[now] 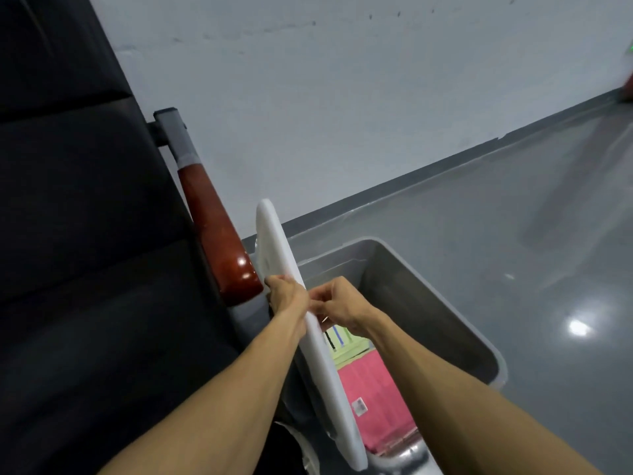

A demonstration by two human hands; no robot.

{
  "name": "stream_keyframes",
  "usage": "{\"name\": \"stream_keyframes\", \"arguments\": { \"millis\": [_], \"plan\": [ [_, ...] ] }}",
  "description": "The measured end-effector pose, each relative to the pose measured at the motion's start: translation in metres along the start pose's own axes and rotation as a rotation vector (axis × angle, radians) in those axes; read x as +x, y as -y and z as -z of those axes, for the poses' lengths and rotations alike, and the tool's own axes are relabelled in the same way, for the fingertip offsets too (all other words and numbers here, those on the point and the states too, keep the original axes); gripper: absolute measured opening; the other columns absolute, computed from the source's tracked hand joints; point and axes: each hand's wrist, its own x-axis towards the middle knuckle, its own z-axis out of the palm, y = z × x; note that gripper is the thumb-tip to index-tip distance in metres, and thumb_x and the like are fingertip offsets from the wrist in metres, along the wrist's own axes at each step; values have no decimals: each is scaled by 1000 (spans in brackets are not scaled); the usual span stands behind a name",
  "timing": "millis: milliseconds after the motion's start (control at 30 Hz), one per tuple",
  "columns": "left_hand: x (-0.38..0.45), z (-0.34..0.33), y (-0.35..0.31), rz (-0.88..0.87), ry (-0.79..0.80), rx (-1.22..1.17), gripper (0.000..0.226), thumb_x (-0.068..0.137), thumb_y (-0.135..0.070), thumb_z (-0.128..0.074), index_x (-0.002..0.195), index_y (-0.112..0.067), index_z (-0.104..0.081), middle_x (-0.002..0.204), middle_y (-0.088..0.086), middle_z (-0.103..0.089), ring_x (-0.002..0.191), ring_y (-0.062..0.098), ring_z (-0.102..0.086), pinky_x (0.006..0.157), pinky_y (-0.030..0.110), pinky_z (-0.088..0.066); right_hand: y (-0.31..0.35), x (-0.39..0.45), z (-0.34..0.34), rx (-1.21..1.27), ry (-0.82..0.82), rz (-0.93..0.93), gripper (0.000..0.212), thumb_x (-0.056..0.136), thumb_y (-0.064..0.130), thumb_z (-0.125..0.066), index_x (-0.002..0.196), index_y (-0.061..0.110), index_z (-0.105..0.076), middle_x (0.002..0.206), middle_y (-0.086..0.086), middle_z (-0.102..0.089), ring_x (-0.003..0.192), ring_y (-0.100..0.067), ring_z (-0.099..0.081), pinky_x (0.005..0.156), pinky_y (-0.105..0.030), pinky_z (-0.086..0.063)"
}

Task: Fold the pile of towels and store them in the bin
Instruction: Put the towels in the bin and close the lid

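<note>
- Both hands are up at the white lid (310, 323), which stands on edge over the grey bin (428, 303).
- The left hand (286, 296) grips the lid's left face, fingers curled over the edge.
- The right hand (337, 305) pinches the same edge from the other side, fingertips tight.
- Down in the bin, a folded pink towel (373, 392) lies flat, with a pale green one (347, 347) beyond it.
- The bin sits on the glossy grey floor (513, 217), just beside a black chair (85, 234) with a red-brown armrest (219, 234).
</note>
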Motion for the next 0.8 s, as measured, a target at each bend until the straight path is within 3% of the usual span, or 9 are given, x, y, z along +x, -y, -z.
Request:
{"name": "stream_keyframes", "arguments": {
  "millis": [133, 200, 367, 533, 667, 733, 800],
  "plan": [
    [5, -2, 0, 21, 31, 104, 35, 107, -19, -34, 139, -5, -36, 144, 25, -44, 125, 43, -52, 104, 54, -49, -3, 5, -5, -59, -29, -39, 13, 92, 2, -64, 93, -5, -75, 74, -12, -66, 60, -18, -61, 60, -32, -58],
    [8, -2, 1, 28, 36, 110, 39, 107, -15, -34, 144, -3, -35, 146, 24, -43, 125, 41, -53, 103, 52, -50, 1, 8, -7, -42, -28, -55, 14, 92, -2, -60, 94, -9, -73, 76, -15, -65, 63, -20, -60, 62, -33, -58],
    [15, -1, 6, 97, 64, 30, 35, 103, -11, -40, 136, 0, -45, 131, 25, -57, 110, 41, -62, 90, 48, -57, 17, 18, -5, -40, -16, -121, 20, 87, -10, -54, 97, -13, -71, 79, -17, -68, 67, -22, -66, 61, -32, -58],
    [14, 0, 9, 112, 128, -54, 35, 101, -10, -40, 135, -5, -46, 125, 24, -60, 105, 39, -65, 89, 51, -59, 24, 11, 10, -24, 25, -167, 22, 95, -2, -59, 75, 1, -68, 70, -10, -66, 62, -20, -63, 56, -28, -55],
    [7, 2, 4, 27, 157, -113, 19, 99, -9, -42, 114, -18, -51, 117, 17, -62, 103, 34, -65, 89, 50, -59, 40, -1, 29, -22, 3, -134, 18, 96, -2, -55, 92, -12, -70, 77, -14, -66, 58, -16, -62, 53, -25, -54],
    [2, -3, -3, -29, 149, -129, 14, 100, -11, -43, 104, -21, -51, 114, 16, -64, 100, 31, -65, 91, 50, -58, 52, -8, 42, -59, -17, -125, 23, 96, -1, -53, 77, -5, -65, 61, -7, -58, 49, -15, -53, 45, -22, -45],
    [-5, -9, -15, -89, 159, -131, 14, 100, -10, -45, 107, -15, -55, 107, 14, -65, 91, 25, -64, 85, 42, -59, 63, -11, 55, -139, -66, -103, 29, 93, 0, -49, 65, 6, -50, 53, -2, -39, 47, -15, -36, 43, -20, -31]
  ]
}}
